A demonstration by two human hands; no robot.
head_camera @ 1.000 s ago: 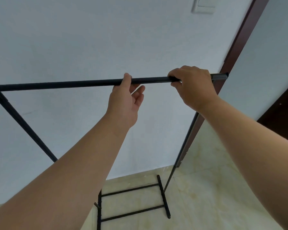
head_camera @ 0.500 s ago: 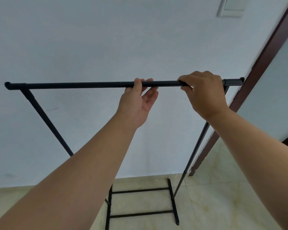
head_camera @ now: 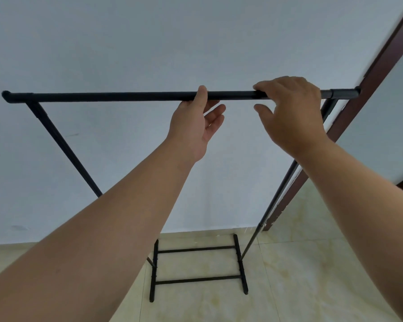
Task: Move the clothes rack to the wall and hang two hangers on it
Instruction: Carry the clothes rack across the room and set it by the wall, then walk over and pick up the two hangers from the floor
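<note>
The black clothes rack stands close to the pale wall, its top bar level across the view and its feet on the tiled floor. My left hand touches the bar near its middle with the thumb laid over it and the fingers spread loosely beneath. My right hand lies over the bar near its right end, its fingers draped on top and the thumb held apart below the bar. No hangers are in view.
A dark brown door frame runs down just right of the rack's right upright. Beige marble tiles cover the floor in front of the rack.
The rack's left end has come fully into view as the view shifted. My right hand has loosened from a closed grip, with its thumb now off the bar.
</note>
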